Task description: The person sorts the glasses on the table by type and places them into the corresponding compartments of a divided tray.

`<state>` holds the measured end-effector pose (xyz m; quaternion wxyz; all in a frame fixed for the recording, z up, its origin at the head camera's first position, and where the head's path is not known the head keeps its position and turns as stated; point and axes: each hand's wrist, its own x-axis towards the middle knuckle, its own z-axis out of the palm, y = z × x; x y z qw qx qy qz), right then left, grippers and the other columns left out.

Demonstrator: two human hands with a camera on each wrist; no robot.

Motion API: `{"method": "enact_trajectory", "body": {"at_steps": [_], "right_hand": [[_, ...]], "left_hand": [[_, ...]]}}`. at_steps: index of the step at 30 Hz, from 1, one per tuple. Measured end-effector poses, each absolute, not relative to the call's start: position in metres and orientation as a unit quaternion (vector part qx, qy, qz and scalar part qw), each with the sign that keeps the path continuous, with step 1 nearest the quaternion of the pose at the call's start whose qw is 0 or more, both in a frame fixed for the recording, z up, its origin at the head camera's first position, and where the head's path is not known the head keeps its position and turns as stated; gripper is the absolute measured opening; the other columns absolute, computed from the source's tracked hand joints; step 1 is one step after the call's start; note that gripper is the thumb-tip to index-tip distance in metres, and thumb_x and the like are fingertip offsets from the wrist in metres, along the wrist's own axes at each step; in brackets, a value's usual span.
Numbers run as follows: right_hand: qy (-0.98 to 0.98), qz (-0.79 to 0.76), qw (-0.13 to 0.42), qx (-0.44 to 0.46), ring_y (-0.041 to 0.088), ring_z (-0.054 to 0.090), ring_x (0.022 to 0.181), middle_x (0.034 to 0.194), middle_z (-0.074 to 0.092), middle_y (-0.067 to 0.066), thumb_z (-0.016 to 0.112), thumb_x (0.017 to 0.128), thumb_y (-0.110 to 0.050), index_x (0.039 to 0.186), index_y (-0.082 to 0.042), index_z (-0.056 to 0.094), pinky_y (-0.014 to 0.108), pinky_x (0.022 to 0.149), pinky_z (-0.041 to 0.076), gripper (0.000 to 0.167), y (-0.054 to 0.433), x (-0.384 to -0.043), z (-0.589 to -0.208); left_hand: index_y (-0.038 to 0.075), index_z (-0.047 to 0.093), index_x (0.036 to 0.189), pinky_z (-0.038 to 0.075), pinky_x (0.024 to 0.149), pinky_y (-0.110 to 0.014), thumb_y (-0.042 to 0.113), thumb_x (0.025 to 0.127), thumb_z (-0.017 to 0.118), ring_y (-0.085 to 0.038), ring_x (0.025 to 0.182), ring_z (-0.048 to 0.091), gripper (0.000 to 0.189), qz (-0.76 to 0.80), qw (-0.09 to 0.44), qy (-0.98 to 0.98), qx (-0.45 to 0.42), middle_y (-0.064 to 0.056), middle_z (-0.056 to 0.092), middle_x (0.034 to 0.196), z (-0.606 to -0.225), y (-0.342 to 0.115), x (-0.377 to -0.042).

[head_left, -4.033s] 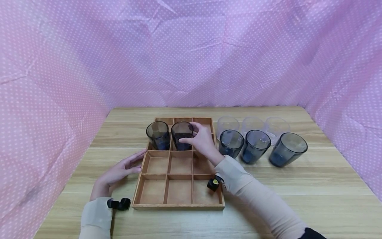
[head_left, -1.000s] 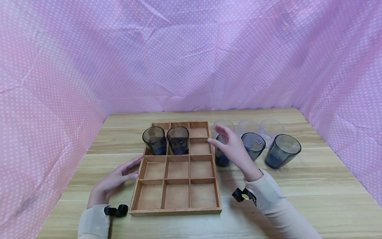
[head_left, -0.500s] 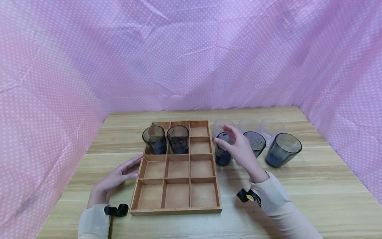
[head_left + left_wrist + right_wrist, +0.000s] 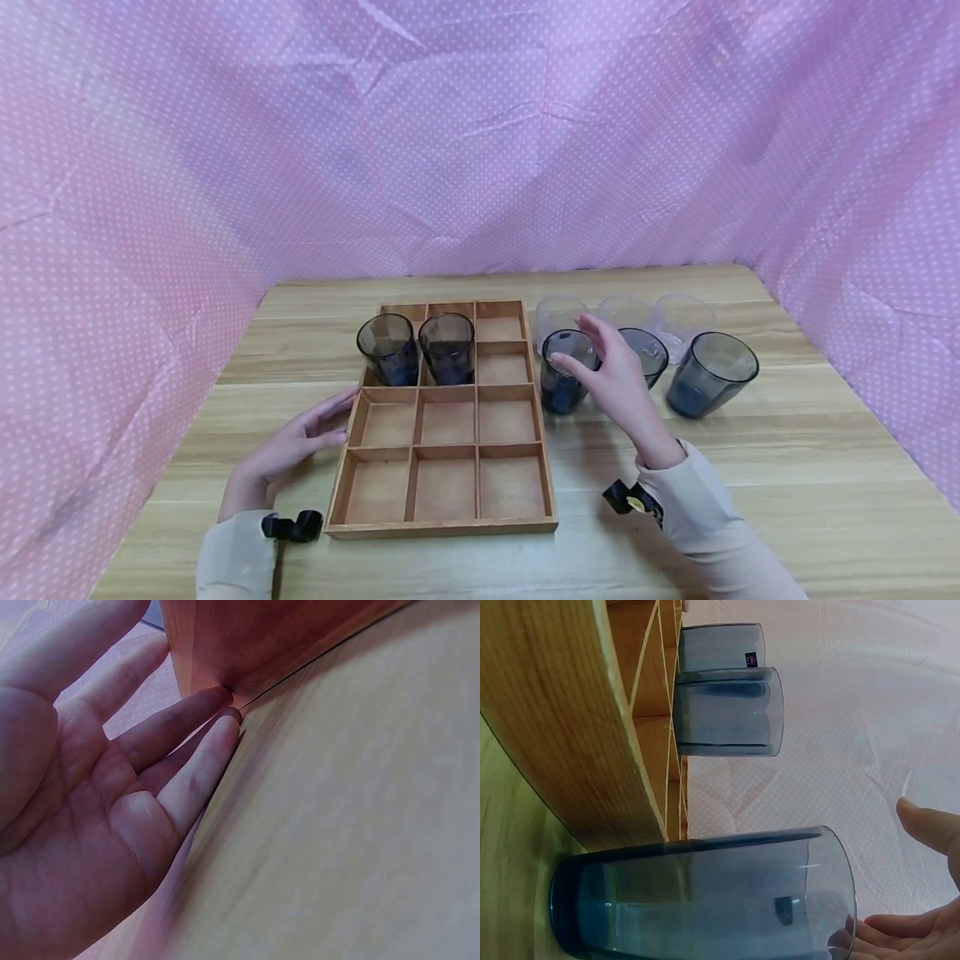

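My left hand (image 4: 288, 446) rests at the left side of a wooden compartment tray (image 4: 446, 527), fingers fairly straight; in the left wrist view its fingertips (image 4: 222, 697) touch the tray's wall. My right hand (image 4: 618, 383) is at the rim of a dark tinted glass (image 4: 561, 387) standing right of the tray. Thumb and fingers are spread. In the right wrist view the thumb (image 4: 930, 829) is apart from this glass and some fingertips show behind its rim. Two more tinted glasses (image 4: 390, 354) stand side by side in the tray's second row from the back, left and middle compartments.
Right of my right hand stand two tinted glasses, one partly hidden (image 4: 647, 354) and one in full view (image 4: 708, 379). Several clear glasses (image 4: 684, 317) line up behind them. A pink dotted cloth (image 4: 480, 150) surrounds the wooden table (image 4: 750, 483).
My right hand let go of the second tinted glass in the tray, then moved right to the nearest tinted glass outside it. My left hand has stayed at the tray's side.
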<state>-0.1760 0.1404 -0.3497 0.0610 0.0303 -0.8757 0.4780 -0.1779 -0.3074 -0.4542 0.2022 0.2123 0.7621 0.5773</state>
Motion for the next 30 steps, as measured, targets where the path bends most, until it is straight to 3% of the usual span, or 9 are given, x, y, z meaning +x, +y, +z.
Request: {"method": "enact_trajectory", "body": {"at_steps": [9,30], "right_hand": [[-0.89,0.449,0.08,0.018,0.033,0.042,0.136,0.146,0.047,0.018,0.075,0.086,-0.028,0.143,0.001,0.04,0.049,0.114,0.032,0.073,0.1429,-0.1744,-0.3518],[-0.887,0.453,0.091,0.014,0.034,0.042,0.137,0.145,0.047,0.02,0.074,0.086,-0.023,0.143,0.002,0.039,0.047,0.115,0.033,0.072,0.1457,-0.171,-0.3539]], "left_hand": [[0.007,0.02,0.155,0.032,0.102,-0.006,0.006,0.097,0.053,0.013,0.129,0.038,0.067,0.578,0.198,0.761,0.218,-0.028,0.014,0.158,-0.4564,-0.3085,-0.1794],[0.005,0.018,0.154,0.031,0.102,-0.006,0.005,0.097,0.053,0.014,0.129,0.037,0.067,0.574,0.2,0.764,0.218,-0.029,0.013,0.158,-0.4543,-0.308,-0.1786]]}}
